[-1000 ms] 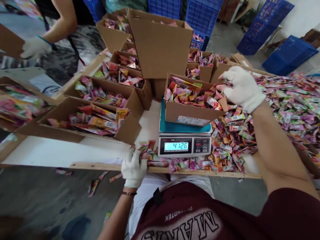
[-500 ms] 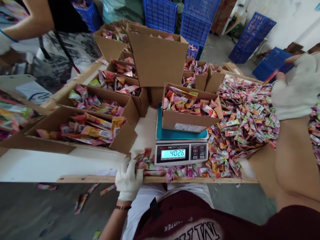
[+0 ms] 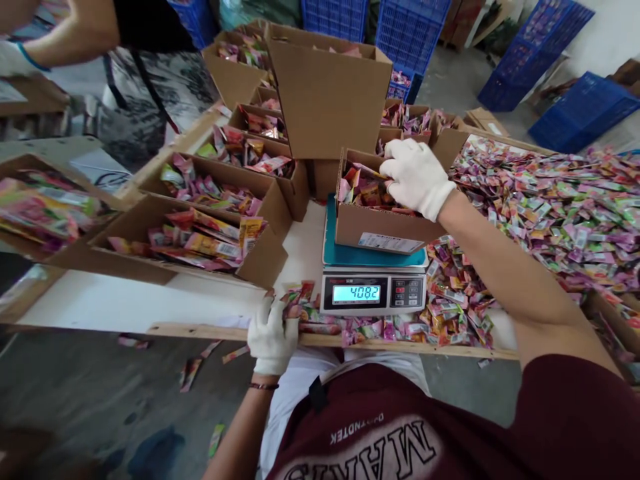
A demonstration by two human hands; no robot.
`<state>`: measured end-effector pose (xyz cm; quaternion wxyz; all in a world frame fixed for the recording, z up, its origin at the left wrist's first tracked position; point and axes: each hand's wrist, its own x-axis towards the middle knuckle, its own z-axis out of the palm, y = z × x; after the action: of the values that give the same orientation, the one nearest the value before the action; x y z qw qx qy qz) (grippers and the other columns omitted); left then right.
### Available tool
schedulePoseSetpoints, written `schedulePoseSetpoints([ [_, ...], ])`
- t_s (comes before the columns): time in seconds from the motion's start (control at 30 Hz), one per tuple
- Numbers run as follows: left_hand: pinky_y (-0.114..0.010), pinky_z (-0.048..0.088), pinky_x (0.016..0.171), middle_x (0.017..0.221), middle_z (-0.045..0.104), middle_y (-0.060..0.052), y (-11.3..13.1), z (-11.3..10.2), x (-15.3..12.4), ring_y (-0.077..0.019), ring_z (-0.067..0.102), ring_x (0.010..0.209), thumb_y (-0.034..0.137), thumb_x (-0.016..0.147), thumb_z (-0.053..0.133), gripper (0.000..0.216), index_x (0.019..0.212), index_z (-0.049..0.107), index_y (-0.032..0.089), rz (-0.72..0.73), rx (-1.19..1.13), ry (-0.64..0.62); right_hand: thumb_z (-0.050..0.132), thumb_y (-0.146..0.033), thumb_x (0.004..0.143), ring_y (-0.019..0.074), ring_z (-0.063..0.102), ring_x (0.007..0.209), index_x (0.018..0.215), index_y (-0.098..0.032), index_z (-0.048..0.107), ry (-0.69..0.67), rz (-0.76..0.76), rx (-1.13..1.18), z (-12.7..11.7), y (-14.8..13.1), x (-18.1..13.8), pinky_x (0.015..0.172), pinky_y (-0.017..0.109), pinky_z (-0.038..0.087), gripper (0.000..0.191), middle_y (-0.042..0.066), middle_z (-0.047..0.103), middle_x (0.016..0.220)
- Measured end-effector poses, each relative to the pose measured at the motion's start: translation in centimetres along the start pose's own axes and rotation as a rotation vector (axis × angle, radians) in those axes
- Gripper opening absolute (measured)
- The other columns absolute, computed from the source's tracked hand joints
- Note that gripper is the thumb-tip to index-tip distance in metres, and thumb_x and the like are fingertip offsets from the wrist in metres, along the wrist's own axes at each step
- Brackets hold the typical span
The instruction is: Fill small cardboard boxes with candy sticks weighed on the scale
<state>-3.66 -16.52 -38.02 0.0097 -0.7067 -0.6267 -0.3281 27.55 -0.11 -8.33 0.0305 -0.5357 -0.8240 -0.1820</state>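
A small cardboard box filled with thin foil candy packets stands on the teal pan of a digital scale, whose lit display appears to read 4082. My right hand, in a white glove, reaches over the box's right part with fingers curled down onto the packets. Whatever lies under those fingertips is hidden. My left hand, also gloved, rests on the table's front edge left of the scale, fingers a little apart. Several loose packets lie beside its fingertips.
Filled cardboard boxes line the left side, and a taller carton stands behind the scale. A heap of packets covers the right side. Blue crates are stacked behind. Across the table at left, a person is at work.
My right hand has come from above the heap at right, where it held a packet, to the box on the scale. The display has risen from 4026. My left hand stays at the edge.
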Motion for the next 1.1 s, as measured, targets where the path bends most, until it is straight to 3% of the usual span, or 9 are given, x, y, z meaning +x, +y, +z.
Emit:
schedulePoseSetpoints([
  [0.17,-0.039,0.049,0.088,0.141,0.063,-0.018,-0.1,0.1,0.0,-0.0323,0.066,0.116,0.042,0.100,0.056,0.033,0.117,0.070,0.017,-0.011,-0.017,-0.009,0.061,-0.025,0.093,0.0230,0.057,0.096,0.089,-0.015,0.068,0.168,0.011,0.189,-2.4,1.8,-2.9,0.088,0.038,0.046,0.012,0.010,0.065,0.102],
  [0.33,-0.039,0.049,0.088,0.139,0.064,-0.018,-0.2,0.2,0.1,-0.0317,0.067,0.113,0.042,0.099,0.058,0.033,0.115,0.071,0.017,-0.020,-0.027,-0.012,0.059,-0.028,0.097,0.0167,0.056,0.075,0.100,-0.016,0.070,0.351,0.165,0.208,-6.1,3.2,-6.8,0.073,0.031,0.044,0.017,0.003,0.066,0.084],
  [0.43,-0.040,0.049,0.088,0.136,0.065,-0.019,-0.3,0.1,0.1,-0.0324,0.066,0.112,0.042,0.099,0.056,0.034,0.115,0.071,0.016,-0.020,-0.025,-0.028,0.056,-0.029,0.098,0.0204,0.062,0.084,0.108,-0.018,0.072,0.331,0.269,0.011,-7.8,4.2,-8.4,0.075,0.032,0.043,0.022,0.008,0.072,0.095],
  [0.6,-0.040,0.049,0.086,0.132,0.066,-0.020,-0.3,0.0,0.1,-0.0322,0.066,0.109,0.043,0.100,0.054,0.035,0.116,0.069,0.016,-0.005,-0.022,-0.047,0.059,-0.026,0.094,0.0284,0.065,0.093,0.110,-0.016,0.073,0.223,0.636,-0.442,-8.8,7.8,-10.5,0.069,0.037,0.033,0.024,0.016,0.074,0.103],
  [0.77,-0.039,0.048,0.085,0.132,0.066,-0.020,-0.2,0.1,0.2,-0.0314,0.067,0.106,0.043,0.101,0.054,0.036,0.116,0.069,0.014,0.036,0.020,0.002,0.059,-0.027,0.095,0.0274,0.063,0.096,0.113,-0.015,0.073,0.166,0.676,-0.483,-8.2,10.3,-11.8,0.070,0.038,0.030,0.025,0.017,0.074,0.104],
  [0.87,-0.039,0.048,0.085,0.130,0.067,-0.019,-0.3,0.1,0.2,-0.0311,0.068,0.105,0.042,0.101,0.053,0.035,0.115,0.069,0.014,0.033,0.032,0.009,0.062,-0.024,0.093,0.0280,0.063,0.098,0.113,-0.015,0.073,0.154,0.717,-0.469,-7.7,10.7,-12.1,0.073,0.039,0.034,0.025,0.017,0.073,0.104],
  [0.93,-0.039,0.049,0.084,0.130,0.067,-0.020,-0.3,0.1,0.2,-0.0315,0.068,0.106,0.042,0.101,0.053,0.036,0.116,0.069,0.014,0.034,0.026,0.007,0.065,-0.022,0.090,0.0305,0.062,0.106,0.118,-0.016,0.073,0.175,0.768,-0.476,-7.4,10.7,-12.2,0.080,0.041,0.039,0.029,0.020,0.071,0.115],
  [1.0,-0.039,0.049,0.083,0.131,0.067,-0.020,-0.3,0.1,0.2,-0.0320,0.068,0.107,0.043,0.100,0.054,0.036,0.117,0.069,0.014,0.032,0.011,0.002,0.066,-0.022,0.088,0.0327,0.060,0.114,0.123,-0.014,0.071,0.225,0.711,-0.416,-7.2,10.3,-12.2,0.088,0.044,0.043,0.037,0.023,0.067,0.126],
  [1.1,-0.039,0.049,0.084,0.134,0.066,-0.020,-0.3,0.1,0.3,-0.0327,0.067,0.111,0.042,0.100,0.055,0.034,0.117,0.069,0.015,0.022,-0.015,-0.008,0.062,-0.026,0.088,0.0290,0.063,0.109,0.117,-0.012,0.071,0.292,0.353,-0.081,-7.1,8.5,-12.0,0.094,0.041,0.048,0.033,0.018,0.070,0.115],
])
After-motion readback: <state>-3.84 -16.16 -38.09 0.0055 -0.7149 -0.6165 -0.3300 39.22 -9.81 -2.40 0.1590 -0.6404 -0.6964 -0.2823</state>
